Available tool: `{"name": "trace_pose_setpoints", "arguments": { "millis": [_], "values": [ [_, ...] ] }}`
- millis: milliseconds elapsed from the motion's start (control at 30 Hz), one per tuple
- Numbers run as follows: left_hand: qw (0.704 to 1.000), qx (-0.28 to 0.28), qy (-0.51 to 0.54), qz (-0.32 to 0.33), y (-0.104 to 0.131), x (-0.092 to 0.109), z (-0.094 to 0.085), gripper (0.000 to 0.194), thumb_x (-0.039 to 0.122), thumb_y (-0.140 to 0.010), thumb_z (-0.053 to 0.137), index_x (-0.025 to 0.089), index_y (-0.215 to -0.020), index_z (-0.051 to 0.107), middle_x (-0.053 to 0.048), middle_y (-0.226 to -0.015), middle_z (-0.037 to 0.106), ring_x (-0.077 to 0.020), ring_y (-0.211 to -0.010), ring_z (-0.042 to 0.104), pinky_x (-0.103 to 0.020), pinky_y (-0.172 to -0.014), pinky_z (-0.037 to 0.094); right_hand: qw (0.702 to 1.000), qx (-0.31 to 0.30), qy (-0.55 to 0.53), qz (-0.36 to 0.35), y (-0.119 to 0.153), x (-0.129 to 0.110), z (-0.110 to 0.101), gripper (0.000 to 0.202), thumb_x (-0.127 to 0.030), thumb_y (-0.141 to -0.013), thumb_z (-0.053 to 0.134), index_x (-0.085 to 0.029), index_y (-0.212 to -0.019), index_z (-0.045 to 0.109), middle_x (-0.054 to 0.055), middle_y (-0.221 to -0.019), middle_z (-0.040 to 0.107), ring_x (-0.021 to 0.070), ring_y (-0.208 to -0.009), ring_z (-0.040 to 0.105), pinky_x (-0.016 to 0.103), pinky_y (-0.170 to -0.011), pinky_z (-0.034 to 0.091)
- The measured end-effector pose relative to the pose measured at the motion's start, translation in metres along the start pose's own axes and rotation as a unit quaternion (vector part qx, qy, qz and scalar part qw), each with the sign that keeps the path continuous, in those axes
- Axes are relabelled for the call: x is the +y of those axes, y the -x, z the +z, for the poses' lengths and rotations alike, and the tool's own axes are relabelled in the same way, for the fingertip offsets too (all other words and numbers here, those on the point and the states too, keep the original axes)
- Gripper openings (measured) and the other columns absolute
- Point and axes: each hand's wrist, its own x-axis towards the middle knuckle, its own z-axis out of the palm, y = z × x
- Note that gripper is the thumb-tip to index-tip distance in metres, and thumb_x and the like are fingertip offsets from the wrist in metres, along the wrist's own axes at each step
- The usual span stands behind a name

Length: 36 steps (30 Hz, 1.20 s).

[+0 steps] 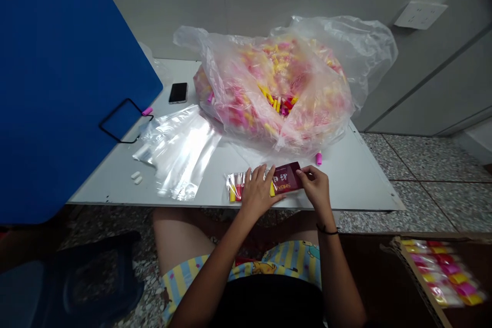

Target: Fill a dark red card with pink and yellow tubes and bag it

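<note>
Where the bench [115, 179] met its near edge, my left hand [257, 190] lay spread over a clear pack [239, 182] of tubes [232, 193]; my right hand [316, 184] pinched a dark card [289, 178], its insertion uncertain. I noted filled packs [446, 271] in the carton [419, 282], flat bags [188, 148] seemingly unused, and loose tubes [277, 106] filling the sack [225, 89].

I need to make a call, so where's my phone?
The phone lies on the table's far left, just left of the big plastic bag.
</note>
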Motion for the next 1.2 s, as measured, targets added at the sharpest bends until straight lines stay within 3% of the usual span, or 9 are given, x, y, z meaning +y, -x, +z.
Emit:
{"name": "trace_pose_setpoints", "arguments": {
  "millis": [133, 233, 367, 433, 533, 633, 867, 1033, 1200],
  "values": [
    [1.000, 0.012, 0.018, -0.011, -0.001, 0.001, -0.003, 0.079, 0.066, -0.079, 0.051, 0.022, -0.142, 0.032, -0.011, -0.135, 0.046, -0.0259, -0.126, 0.041, -0.047, -0.112, 0.024, 0.998, 0.053, -0.022, -0.005, -0.005, -0.023, -0.012, 0.029, -0.044, -0.076, 0.060, -0.016, -0.069, 0.057, 0.000, -0.064, 0.056, 0.0125, -0.055, 0.051, 0.023, -0.051, 0.041],
    [0.999, 0.016, 0.020, -0.021, 0.000, -0.001, -0.004, 0.081, 0.067, -0.077, 0.054, 0.021, -0.141, 0.034, -0.011, -0.132, 0.048, -0.0263, -0.124, 0.042, -0.048, -0.112, 0.024, 0.984, 0.167, 0.039, -0.036, -0.012, -0.038, -0.042, 0.027, -0.042, -0.078, 0.058, -0.016, -0.071, 0.056, 0.001, -0.066, 0.056, 0.0136, -0.059, 0.052, 0.025, -0.054, 0.044],
    [0.999, 0.016, -0.012, -0.040, 0.005, -0.005, -0.002, 0.079, 0.063, -0.076, 0.059, 0.019, -0.138, 0.039, -0.012, -0.131, 0.050, -0.0276, -0.124, 0.042, -0.049, -0.113, 0.022, 0.876, 0.460, 0.103, -0.107, -0.020, -0.042, -0.104, 0.012, -0.031, -0.082, 0.054, -0.018, -0.082, 0.054, 0.009, -0.085, 0.059, 0.0204, -0.078, 0.058, 0.039, -0.077, 0.050],
    [0.999, 0.009, -0.026, -0.041, 0.007, -0.007, -0.001, 0.080, 0.064, -0.075, 0.059, 0.019, -0.138, 0.040, -0.013, -0.134, 0.049, -0.0281, -0.126, 0.041, -0.050, -0.113, 0.021, 0.833, 0.536, 0.044, -0.132, -0.021, -0.037, -0.128, 0.008, -0.023, -0.079, 0.052, -0.021, -0.087, 0.050, 0.012, -0.093, 0.059, 0.0222, -0.084, 0.060, 0.044, -0.083, 0.050],
    [0.999, -0.003, -0.039, -0.037, 0.009, -0.009, 0.002, 0.083, 0.067, -0.074, 0.057, 0.019, -0.140, 0.039, -0.014, -0.142, 0.042, -0.0299, -0.131, 0.036, -0.051, -0.113, 0.019, 0.852, 0.499, -0.134, -0.087, -0.014, -0.021, -0.136, 0.020, -0.020, -0.070, 0.051, -0.026, -0.086, 0.040, 0.009, -0.102, 0.056, 0.0222, -0.086, 0.062, 0.047, -0.077, 0.054],
    [0.998, -0.017, -0.044, -0.032, 0.009, -0.009, 0.002, 0.088, 0.071, -0.074, 0.053, 0.019, -0.142, 0.035, -0.015, -0.149, 0.033, -0.0318, -0.136, 0.030, -0.053, -0.113, 0.018, 0.879, 0.435, -0.197, -0.015, -0.003, 0.004, -0.119, 0.026, -0.023, -0.067, 0.052, -0.025, -0.085, 0.033, 0.006, -0.100, 0.054, 0.0216, -0.083, 0.063, 0.047, -0.072, 0.056],
    [0.992, -0.086, -0.087, -0.043, 0.002, 0.003, -0.006, 0.090, 0.070, -0.072, 0.056, 0.014, -0.141, 0.039, -0.015, -0.152, 0.025, -0.0364, -0.139, 0.023, -0.057, -0.113, 0.018, 0.895, 0.421, -0.136, 0.063, 0.019, 0.064, -0.092, 0.043, -0.026, -0.068, 0.052, -0.024, -0.102, 0.025, 0.010, -0.112, 0.049, 0.0222, -0.099, 0.060, 0.048, -0.086, 0.052],
    [0.982, -0.112, -0.149, -0.021, 0.000, 0.022, -0.002, 0.095, 0.074, -0.072, 0.053, 0.004, -0.137, 0.044, -0.015, -0.154, 0.017, -0.0355, -0.143, 0.011, -0.054, -0.116, 0.013, 0.905, 0.424, 0.032, 0.019, 0.034, 0.064, -0.094, 0.072, -0.023, -0.065, 0.061, -0.013, -0.128, 0.028, 0.020, -0.130, 0.040, 0.0260, -0.118, 0.049, 0.045, -0.103, 0.041],
    [0.986, -0.107, -0.126, -0.021, 0.008, 0.029, 0.002, 0.109, 0.074, -0.064, 0.061, 0.002, -0.142, 0.035, -0.017, -0.155, 0.009, -0.0365, -0.144, 0.004, -0.055, -0.117, 0.010, 0.906, 0.384, 0.175, 0.035, 0.043, 0.057, -0.091, 0.067, -0.024, -0.067, 0.061, -0.004, -0.129, 0.046, 0.026, -0.141, 0.032, 0.0358, -0.136, 0.027, 0.048, -0.113, 0.024]
  ]
}}
